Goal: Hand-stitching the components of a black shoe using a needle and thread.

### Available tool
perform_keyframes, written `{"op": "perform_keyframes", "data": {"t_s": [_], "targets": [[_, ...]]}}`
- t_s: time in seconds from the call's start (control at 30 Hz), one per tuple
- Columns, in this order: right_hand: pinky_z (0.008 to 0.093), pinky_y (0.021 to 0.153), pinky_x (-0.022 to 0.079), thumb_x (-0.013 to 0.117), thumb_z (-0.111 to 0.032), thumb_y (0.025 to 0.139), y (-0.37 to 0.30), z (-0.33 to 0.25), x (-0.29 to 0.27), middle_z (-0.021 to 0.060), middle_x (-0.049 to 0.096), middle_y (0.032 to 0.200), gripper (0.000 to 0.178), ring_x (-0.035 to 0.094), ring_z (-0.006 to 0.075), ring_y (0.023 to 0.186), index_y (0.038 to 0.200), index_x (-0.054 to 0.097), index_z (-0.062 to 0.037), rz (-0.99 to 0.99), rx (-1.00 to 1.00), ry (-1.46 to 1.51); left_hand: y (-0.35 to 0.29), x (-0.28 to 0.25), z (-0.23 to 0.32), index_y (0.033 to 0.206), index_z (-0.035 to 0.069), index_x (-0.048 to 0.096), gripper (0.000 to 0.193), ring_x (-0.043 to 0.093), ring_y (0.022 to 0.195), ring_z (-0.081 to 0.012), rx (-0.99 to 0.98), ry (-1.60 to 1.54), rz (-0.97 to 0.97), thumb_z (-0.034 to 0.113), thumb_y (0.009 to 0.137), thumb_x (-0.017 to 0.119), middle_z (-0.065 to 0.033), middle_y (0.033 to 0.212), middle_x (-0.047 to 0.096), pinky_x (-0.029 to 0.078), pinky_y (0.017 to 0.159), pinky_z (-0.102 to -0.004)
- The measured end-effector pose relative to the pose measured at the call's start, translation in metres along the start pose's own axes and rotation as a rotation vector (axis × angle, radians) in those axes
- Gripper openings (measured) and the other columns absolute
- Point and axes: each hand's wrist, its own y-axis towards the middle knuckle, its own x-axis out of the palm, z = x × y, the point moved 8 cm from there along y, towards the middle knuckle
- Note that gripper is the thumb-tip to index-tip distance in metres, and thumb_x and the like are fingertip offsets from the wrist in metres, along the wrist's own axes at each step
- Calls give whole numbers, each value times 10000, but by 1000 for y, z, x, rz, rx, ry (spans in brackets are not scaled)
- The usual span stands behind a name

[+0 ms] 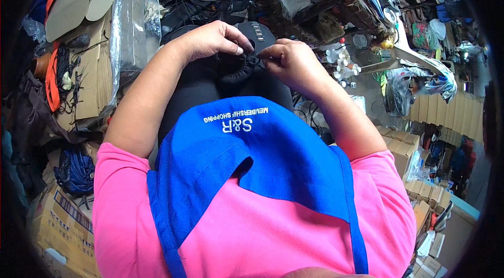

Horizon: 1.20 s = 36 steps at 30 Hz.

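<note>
- Black, curved, ribbed-edged item (236,75), seemingly fabric: far centre, over black-clothed thighs (191,94).
- Left hand (223,40), right hand (287,59): fingers curled nearly together; cannot tell what's pinched.
- Risk: loose pinch could cause slipping.

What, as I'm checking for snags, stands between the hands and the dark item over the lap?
Nothing visible: the left hand and right hand are both at the dark item. How firmly either grips it is unclear.

Matt blue cloth, that's the apron (294,167)!
And far left, glossy clear plastic (135,26) beside matt brown cardboard (89,89); the black workpiece (240,74) looks ribbed.
</note>
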Motion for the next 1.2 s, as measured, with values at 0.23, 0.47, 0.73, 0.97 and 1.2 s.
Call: {"op": "perform_keyframes", "data": {"t_s": [0.23, 0.47, 0.73, 0.97, 1.2], "targets": [[380, 680, 520, 655, -96, 702, 1, 6, 4, 130, 630, 807, 185, 630, 308, 736, 883, 690, -92, 71, -66, 41, 2, -1, 2, 1028, 18, 679, 278, 599, 925, -133, 13, 35, 18, 95, 764, 633, -60, 967, 678, 439, 895, -279], [369, 713, 502, 667, -115, 747, 16, 9, 7, 108, 613, 810, 152, 616, 287, 792, 897, 689, -106, -84, -114, 60, 8, -3, 1, 1034, 44, 681, 274, 585, 939, -151, 60, 160, 23, 115, 770, 655, -66, 985, 646, 437, 887, -290], [238, 775, 444, 625, -83, 843, 12, 59, 38, 12, 601, 881, 167, 540, 99, 928, 996, 694, -80, -271, 117, 585, 8, 1, 6, 1019, 46, 682, 273, 578, 931, -169, 127, 241, -1, 118, 755, 674, -71, 955, 631, 437, 869, -303], [261, 734, 469, 669, -79, 806, 16, 53, 50, 29, 616, 856, 132, 577, 107, 783, 934, 677, -47, -182, 117, 733, 19, 0, -1, 993, 34, 682, 269, 584, 899, -166, 27, 322, -4, 102, 733, 678, -68, 911, 642, 443, 844, -292], [337, 692, 481, 701, -100, 734, 5, 26, 22, 93, 591, 835, 192, 611, 251, 770, 924, 677, -105, 33, -59, 309, -15, -22, 14, 1097, 46, 630, 346, 576, 834, -188, 213, 641, 347, -2, 768, 534, -107, 982, 568, 459, 794, -298]]}}
